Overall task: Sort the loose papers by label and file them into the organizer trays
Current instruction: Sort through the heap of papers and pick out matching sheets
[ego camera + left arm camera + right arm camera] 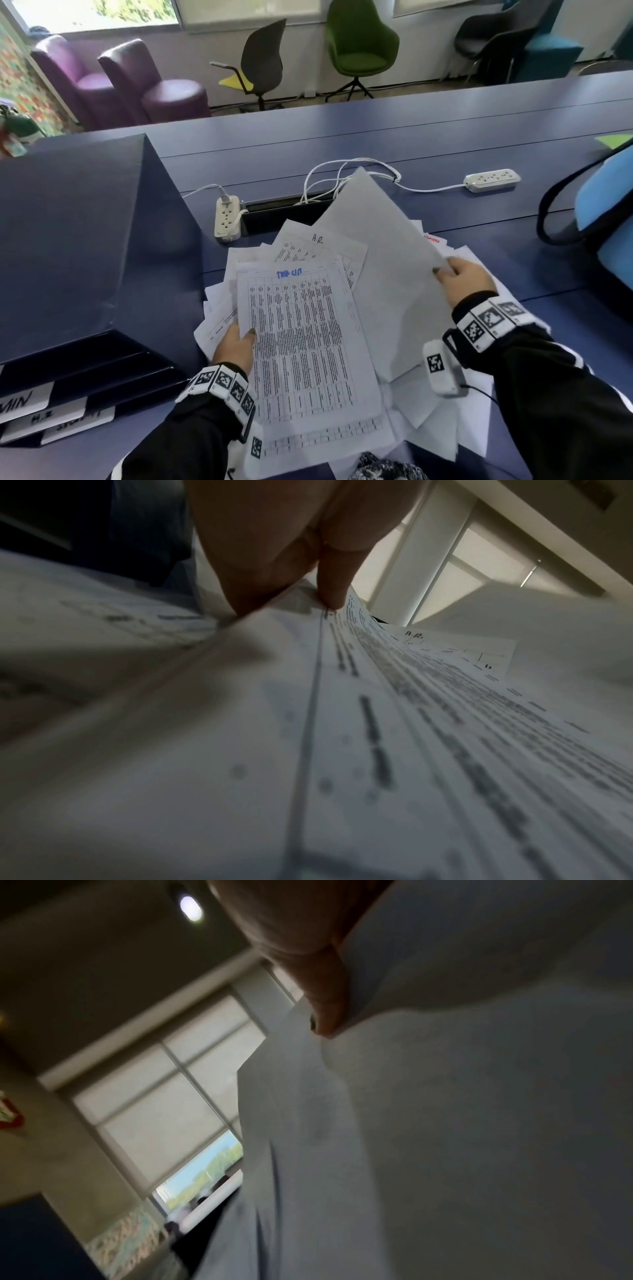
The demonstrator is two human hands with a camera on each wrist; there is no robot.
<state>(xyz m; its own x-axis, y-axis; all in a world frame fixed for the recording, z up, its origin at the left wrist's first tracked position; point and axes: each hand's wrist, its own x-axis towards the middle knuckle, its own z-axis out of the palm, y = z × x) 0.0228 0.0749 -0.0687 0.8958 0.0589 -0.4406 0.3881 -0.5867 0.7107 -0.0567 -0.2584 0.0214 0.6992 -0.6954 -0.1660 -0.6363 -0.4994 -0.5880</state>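
Note:
A messy heap of loose papers [308, 260] lies on the blue desk in front of me. My left hand [236, 342] pinches the left edge of a printed table sheet with a blue handwritten label [308, 342]; its thumb [330, 582] lies on top of that printed sheet [411, 737]. My right hand [462, 277] pinches the edge of a blank-backed sheet [383, 274], lifted and tilted over the heap, also seen as the raised sheet [445, 1123]. A sheet marked "A.R." [317, 240] lies behind. The dark blue organizer [78, 240] stands at the left, with labelled trays [51, 411].
Two white power strips [226, 219] [491, 178] and their cables [342, 174] lie behind the heap by a desk cable slot [284, 212]. A blue and black bag [603, 233] sits at the right. Chairs stand beyond the desk's far edge.

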